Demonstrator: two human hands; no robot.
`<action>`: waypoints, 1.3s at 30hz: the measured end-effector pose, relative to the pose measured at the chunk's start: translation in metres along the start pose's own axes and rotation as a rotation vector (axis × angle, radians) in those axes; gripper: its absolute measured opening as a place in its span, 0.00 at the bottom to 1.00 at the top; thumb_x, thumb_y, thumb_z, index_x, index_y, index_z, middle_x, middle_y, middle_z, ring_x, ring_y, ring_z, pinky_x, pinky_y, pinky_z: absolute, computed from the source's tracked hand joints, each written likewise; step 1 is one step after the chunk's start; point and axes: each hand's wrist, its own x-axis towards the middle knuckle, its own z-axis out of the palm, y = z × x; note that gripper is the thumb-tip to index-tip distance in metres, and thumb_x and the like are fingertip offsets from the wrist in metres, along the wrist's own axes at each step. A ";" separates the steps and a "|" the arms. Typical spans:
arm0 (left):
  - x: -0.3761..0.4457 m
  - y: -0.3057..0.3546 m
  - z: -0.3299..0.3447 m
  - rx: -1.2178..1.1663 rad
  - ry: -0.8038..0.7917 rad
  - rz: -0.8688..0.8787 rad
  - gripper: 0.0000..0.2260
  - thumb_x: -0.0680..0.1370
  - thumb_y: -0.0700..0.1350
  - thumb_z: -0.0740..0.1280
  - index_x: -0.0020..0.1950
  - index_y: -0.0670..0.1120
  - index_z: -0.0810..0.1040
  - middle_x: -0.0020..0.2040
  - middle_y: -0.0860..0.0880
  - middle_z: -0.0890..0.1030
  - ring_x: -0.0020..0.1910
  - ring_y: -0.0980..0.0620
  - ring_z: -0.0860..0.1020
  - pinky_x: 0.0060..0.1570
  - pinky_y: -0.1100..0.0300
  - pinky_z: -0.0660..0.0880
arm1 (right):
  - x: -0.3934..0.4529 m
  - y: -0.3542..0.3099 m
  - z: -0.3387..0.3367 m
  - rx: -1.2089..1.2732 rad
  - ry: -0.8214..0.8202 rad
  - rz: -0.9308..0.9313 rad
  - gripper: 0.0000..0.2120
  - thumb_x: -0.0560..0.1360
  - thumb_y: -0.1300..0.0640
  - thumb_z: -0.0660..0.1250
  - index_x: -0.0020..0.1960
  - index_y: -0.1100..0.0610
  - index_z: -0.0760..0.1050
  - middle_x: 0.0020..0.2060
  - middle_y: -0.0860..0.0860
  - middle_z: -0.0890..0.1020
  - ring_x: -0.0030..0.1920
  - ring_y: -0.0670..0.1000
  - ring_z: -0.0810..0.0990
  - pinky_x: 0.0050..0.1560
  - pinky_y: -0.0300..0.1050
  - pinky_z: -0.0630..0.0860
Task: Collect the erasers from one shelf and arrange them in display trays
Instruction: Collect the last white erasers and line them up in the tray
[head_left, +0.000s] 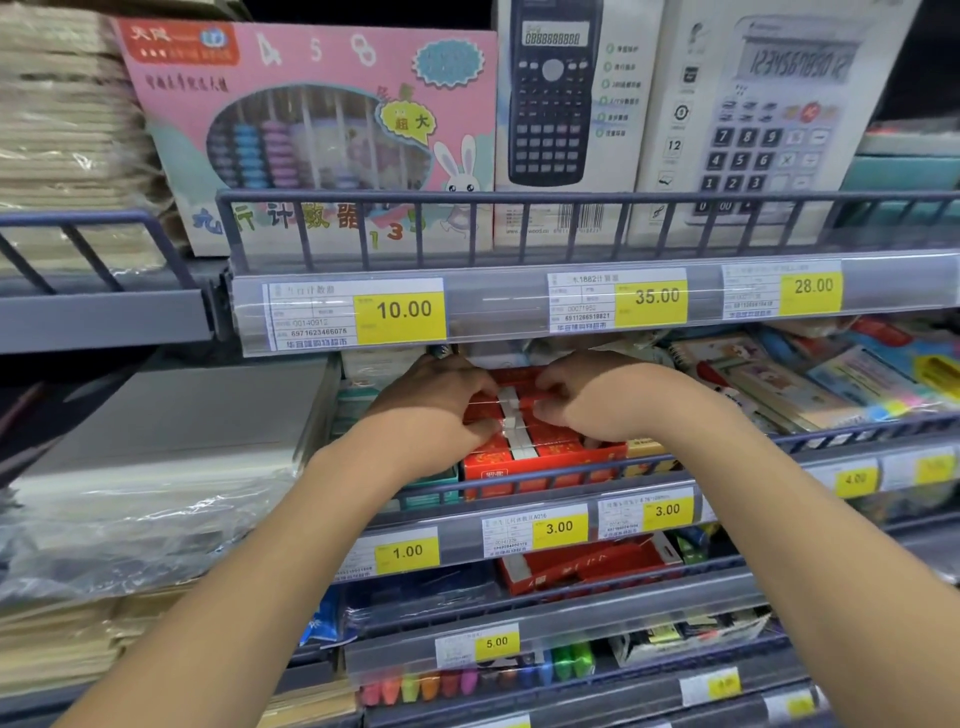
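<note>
both hands reach under the price rail of the upper shelf into the middle shelf, where the erasers sit in a red display tray just behind the shelf's low wire guard. the left hand has its fingers curled inward on the left side of the eraser rows and the right hand mirrors it on the right; both look pinched on the red-sleeved erasers, though the fingertips are partly hidden, so it cannot be told how many pieces each holds. the likeliest mishap, judging from this, is that a squeeze from both sides makes a row buckle upward and spill loose erasers over the guard onto the lower shelves. the price rail hangs close over the knuckles, so a lift that goes straight up could knock the hands or the erasers against it. the tray itself looks like light card, and a pull on a tightly packed row could drag the whole tray forward or tip it against the guard. the neighbouring teal boxes sit beside the left wrist and could be nudged out of place. the erasers look like small white blocks in red paper sleeves, packed side by side in rows with the white ends meeting along the middle; a thin clear film seems to glint over them, but that is not certain.
</note>
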 end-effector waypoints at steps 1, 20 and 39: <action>-0.001 0.000 -0.001 0.003 -0.002 0.005 0.21 0.81 0.56 0.67 0.73 0.56 0.74 0.74 0.52 0.72 0.72 0.47 0.67 0.71 0.55 0.66 | -0.003 -0.001 -0.003 -0.010 0.002 0.008 0.23 0.81 0.43 0.61 0.72 0.52 0.70 0.61 0.51 0.80 0.39 0.49 0.85 0.54 0.48 0.81; -0.004 -0.003 -0.009 0.017 -0.036 0.038 0.20 0.79 0.59 0.70 0.70 0.58 0.77 0.72 0.53 0.74 0.69 0.47 0.69 0.69 0.56 0.68 | -0.011 0.004 -0.006 0.120 -0.033 0.079 0.31 0.77 0.44 0.70 0.76 0.48 0.64 0.59 0.51 0.83 0.49 0.48 0.85 0.55 0.46 0.79; 0.003 0.019 -0.012 0.064 0.039 -0.029 0.19 0.81 0.56 0.67 0.72 0.59 0.74 0.71 0.53 0.78 0.69 0.46 0.74 0.67 0.54 0.72 | -0.004 0.026 0.015 0.182 0.401 -0.089 0.13 0.79 0.45 0.65 0.63 0.41 0.78 0.48 0.42 0.82 0.46 0.46 0.81 0.43 0.37 0.73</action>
